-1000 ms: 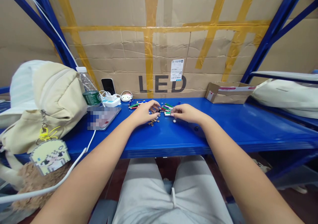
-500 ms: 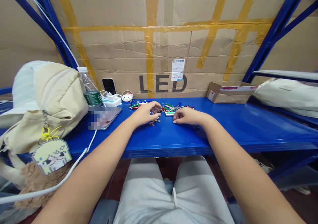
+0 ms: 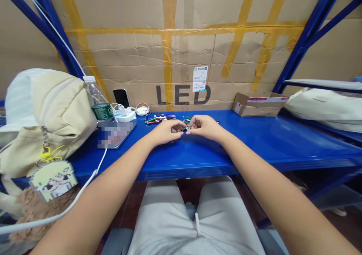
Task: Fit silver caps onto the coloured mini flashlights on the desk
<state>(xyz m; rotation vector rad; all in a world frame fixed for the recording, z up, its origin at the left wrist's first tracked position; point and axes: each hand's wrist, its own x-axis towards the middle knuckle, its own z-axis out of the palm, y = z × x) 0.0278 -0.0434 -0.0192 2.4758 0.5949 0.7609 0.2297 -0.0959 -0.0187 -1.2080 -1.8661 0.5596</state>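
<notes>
My left hand (image 3: 169, 130) is over the blue table with thumb and fingers curled in, closed on a small dark piece (image 3: 185, 129) too small to name. My right hand (image 3: 204, 127) meets it fingertip to fingertip, pinching at a tiny shiny part beside that piece; what exactly it holds is hidden. Behind my left hand lie slim pen-like coloured tubes (image 3: 160, 118), green, red, blue and purple. More of them are partly covered by my right hand. A few small brownish bits (image 3: 172, 142) show under my left hand.
To the left are a cream bag (image 3: 63, 104), a plastic bottle (image 3: 102, 110), a phone (image 3: 124, 134) with a white cable, and a white charger (image 3: 124, 115). An open cardboard box (image 3: 260, 110) stands at the back right. Cardboard (image 3: 127, 66) backs the blue table (image 3: 254, 145).
My right hand has moved left from beside the tubes to meet my left hand at the small dark piece. My left hand stays nearly in place. The view has shifted slightly.
</notes>
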